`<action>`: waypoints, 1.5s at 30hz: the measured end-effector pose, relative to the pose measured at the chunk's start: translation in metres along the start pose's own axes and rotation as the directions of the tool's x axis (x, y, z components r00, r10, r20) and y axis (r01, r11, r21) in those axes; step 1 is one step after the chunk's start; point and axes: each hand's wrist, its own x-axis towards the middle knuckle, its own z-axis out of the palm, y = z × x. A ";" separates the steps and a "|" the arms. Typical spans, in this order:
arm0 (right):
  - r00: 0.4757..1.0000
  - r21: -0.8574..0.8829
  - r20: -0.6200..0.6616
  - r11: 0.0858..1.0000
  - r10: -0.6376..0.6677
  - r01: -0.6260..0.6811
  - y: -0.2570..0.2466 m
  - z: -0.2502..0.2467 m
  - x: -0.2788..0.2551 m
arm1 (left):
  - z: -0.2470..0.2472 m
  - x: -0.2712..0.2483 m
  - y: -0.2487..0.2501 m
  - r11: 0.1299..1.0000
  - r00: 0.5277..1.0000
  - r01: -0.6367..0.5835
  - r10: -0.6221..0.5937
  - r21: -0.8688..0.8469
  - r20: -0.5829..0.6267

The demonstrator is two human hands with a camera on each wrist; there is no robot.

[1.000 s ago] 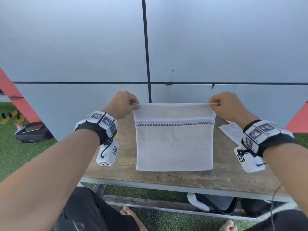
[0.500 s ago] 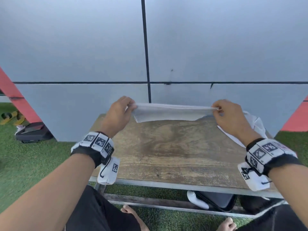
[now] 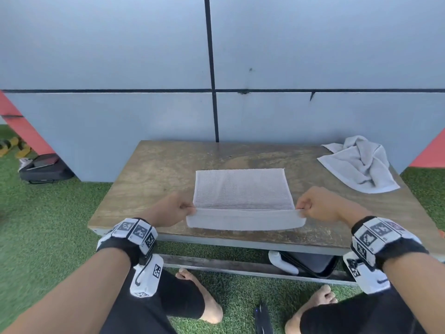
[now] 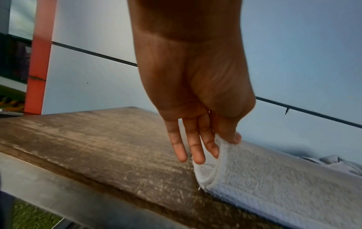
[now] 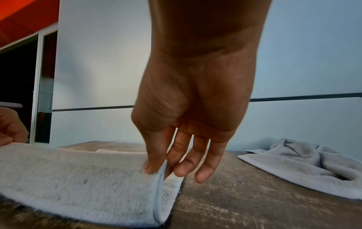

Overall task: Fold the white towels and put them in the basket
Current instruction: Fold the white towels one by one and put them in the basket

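Head view: a person at a wooden bench (image 3: 154, 179) pinches the two near corners of a white towel (image 3: 240, 189), the left hand (image 3: 168, 210) at one end of the raised edge, the right hand (image 3: 320, 206) at the other. Most of the towel lies flat at the middle of the bench; only the near strip is lifted and doubled over between the hands, so the fold looks to be just beginning.

The main risk, by this reading, is a skewed fold: if one hand travels further than the other, the corners will land off the far edge and the towel will need redoing. A loose pinch is the other hazard (the terry cloth is thick and soft), since a corner could slip free partway over.

From the left wrist, the thumb presses the corner against the fingers (image 4: 195, 148), which curl under the rolled edge just above the wood. From the right wrist, thumb and fingers (image 5: 182, 161) clamp the hemmed corner, the cloth standing up between them while the rest trails away flat.

A second towel (image 3: 361, 165) sits crumpled at the far right corner of the bench, well apart from both hands. No basket shows in any view.
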 end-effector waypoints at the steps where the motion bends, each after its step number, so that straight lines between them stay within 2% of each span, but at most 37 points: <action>1: 0.999 0.010 -0.034 1.000 -0.001 0.002 0.001 -0.002 0.005 | -0.001 0.003 0.001 1.000 1.000 0.009 -0.009 0.009 -0.005; 6: 0.958 0.086 -0.284 0.996 0.031 -0.007 0.005 -0.008 0.039 | -0.015 0.028 0.010 0.998 0.987 0.043 -0.048 -0.036 -0.152; 13: 0.856 0.186 -0.498 0.981 0.137 -0.049 0.004 -0.013 0.090 | -0.026 0.083 0.013 0.993 0.935 0.117 -0.115 -0.014 -0.336; 21: 0.845 0.247 -0.493 0.964 0.209 -0.094 0.008 -0.008 0.143 | -0.023 0.143 -0.006 0.976 0.894 0.219 -0.193 0.019 -0.405; 28: 0.886 0.160 -0.415 0.975 0.205 -0.151 0.013 -0.002 0.173 | -0.007 0.164 -0.019 0.960 0.878 0.279 -0.256 -0.003 -0.404; 33: 0.869 0.144 -0.455 0.980 0.192 -0.141 0.014 0.006 0.173 | 0.000 0.170 -0.023 0.960 0.853 0.280 -0.261 -0.027 -0.451; 37: 0.849 0.172 -0.483 0.974 0.213 -0.147 0.009 0.014 0.168 | 0.000 0.171 -0.016 0.945 0.841 0.326 -0.294 -0.009 -0.454; 45: 0.843 0.186 -0.480 0.968 0.241 -0.171 0.002 0.034 0.138 | 0.004 0.151 -0.005 0.928 0.873 0.361 -0.301 0.092 -0.383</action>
